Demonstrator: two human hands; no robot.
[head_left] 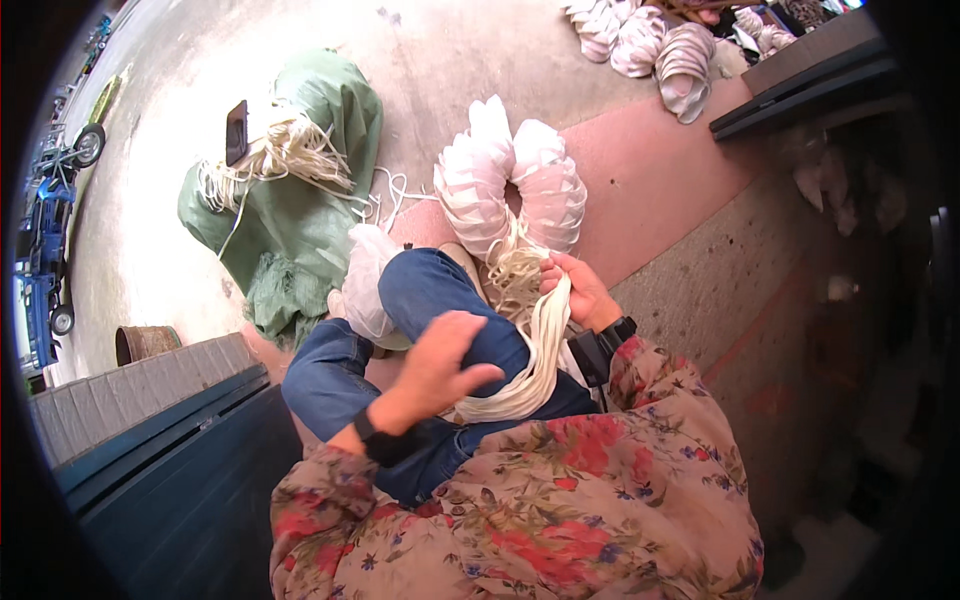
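Pinched in my right hand is the upper end of a bundle of cream cords. The bundle hangs down and curves across my jeans-clad lap. My left hand hovers over my knee, slightly blurred, its thumb apart from its fingers and nothing in it. Just beyond my right hand, a U-shaped stack of nested white cloth pieces lies on the floor. More cream cords lie loosely at its near end. Beside my raised knee rests a crumpled white cloth or bag.
A green sack at the left carries a pile of cream cords and a dark phone. More white stacks lie at the far right. Door panels flank me; a rusty can stands beyond the left one.
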